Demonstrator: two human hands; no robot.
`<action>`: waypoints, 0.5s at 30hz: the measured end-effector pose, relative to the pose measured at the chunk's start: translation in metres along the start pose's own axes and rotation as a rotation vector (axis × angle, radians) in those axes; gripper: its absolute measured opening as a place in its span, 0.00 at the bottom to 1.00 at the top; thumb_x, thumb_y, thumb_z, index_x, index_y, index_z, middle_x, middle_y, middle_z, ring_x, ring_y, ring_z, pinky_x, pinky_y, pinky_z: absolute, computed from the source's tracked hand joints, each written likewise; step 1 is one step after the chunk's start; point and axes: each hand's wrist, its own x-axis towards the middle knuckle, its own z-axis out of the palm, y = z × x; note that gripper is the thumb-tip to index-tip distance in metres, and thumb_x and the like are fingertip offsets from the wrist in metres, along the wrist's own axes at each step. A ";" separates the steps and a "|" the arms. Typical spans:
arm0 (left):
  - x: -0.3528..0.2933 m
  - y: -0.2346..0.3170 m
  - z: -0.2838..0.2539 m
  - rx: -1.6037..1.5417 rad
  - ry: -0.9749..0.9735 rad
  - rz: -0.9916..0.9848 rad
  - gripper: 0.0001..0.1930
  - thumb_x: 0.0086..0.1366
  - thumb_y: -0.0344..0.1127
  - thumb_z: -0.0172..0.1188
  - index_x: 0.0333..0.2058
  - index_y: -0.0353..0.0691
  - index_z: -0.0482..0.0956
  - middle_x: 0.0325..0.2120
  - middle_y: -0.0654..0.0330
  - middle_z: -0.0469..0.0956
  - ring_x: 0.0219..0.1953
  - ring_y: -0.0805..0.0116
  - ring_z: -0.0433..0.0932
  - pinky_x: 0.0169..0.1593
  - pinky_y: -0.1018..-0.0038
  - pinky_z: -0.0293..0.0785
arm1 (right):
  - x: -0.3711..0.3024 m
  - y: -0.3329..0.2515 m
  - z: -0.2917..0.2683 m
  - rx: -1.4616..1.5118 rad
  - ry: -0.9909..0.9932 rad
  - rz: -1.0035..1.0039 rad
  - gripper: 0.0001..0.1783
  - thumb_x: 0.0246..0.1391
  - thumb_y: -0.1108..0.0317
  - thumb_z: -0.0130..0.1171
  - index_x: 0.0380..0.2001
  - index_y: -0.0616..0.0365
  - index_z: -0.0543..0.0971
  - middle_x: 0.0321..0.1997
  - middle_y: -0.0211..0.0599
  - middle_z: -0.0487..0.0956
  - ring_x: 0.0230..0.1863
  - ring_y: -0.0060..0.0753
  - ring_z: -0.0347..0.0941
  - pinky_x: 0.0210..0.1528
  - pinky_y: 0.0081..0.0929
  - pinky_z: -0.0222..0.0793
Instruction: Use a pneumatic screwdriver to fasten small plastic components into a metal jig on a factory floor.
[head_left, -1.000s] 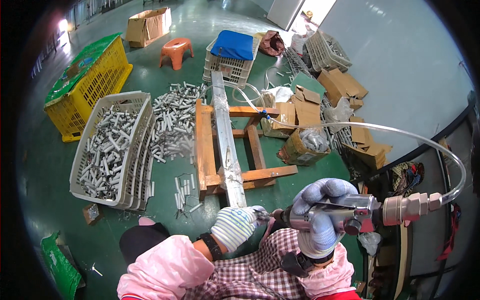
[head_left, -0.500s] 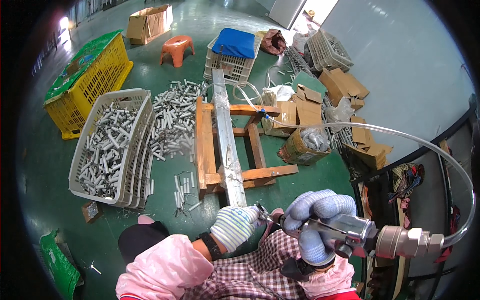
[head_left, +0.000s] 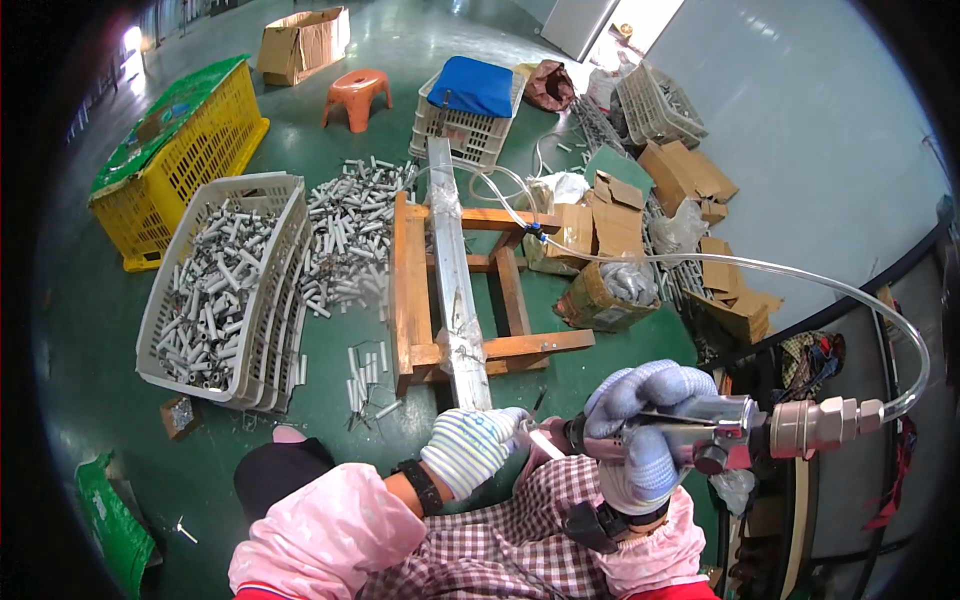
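My left hand (head_left: 468,452), in a striped knit glove, is closed in a pinch at the near end of a long metal bar (head_left: 457,300). A small pale tube (head_left: 546,444) shows at its fingertips, partly hidden by them. A thin dark piece (head_left: 540,401) sticks up beside the fingers. My right hand (head_left: 645,420), in a bluish knit glove, is wrapped round a silver air tool (head_left: 715,435). The tool's nose points left, close to the left fingertips and the tube. From its back end a clear air hose (head_left: 780,265) curves up and away.
The bar lies across a wooden frame (head_left: 405,290). At left, a white crate (head_left: 150,340) holds grey tubes; more tubes (head_left: 350,230) are heaped on the floor. Beyond stand a yellow crate (head_left: 195,170), an orange stool (head_left: 358,95) and a blue-topped crate (head_left: 470,88). Cardboard boxes (head_left: 610,215) are at right.
The air tool has turned slightly and shifted up, with its hose. The pale tube now shows between the left fingers and the tool's nose. My left hand has barely moved.
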 end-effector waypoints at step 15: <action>0.000 -0.001 0.004 -0.037 0.034 0.006 0.10 0.61 0.42 0.50 0.34 0.45 0.76 0.23 0.53 0.78 0.28 0.54 0.79 0.30 0.64 0.73 | 0.005 0.002 0.007 -0.118 -0.099 0.067 0.16 0.46 0.76 0.60 0.37 0.56 0.66 0.35 0.36 0.71 0.33 0.27 0.72 0.41 0.27 0.73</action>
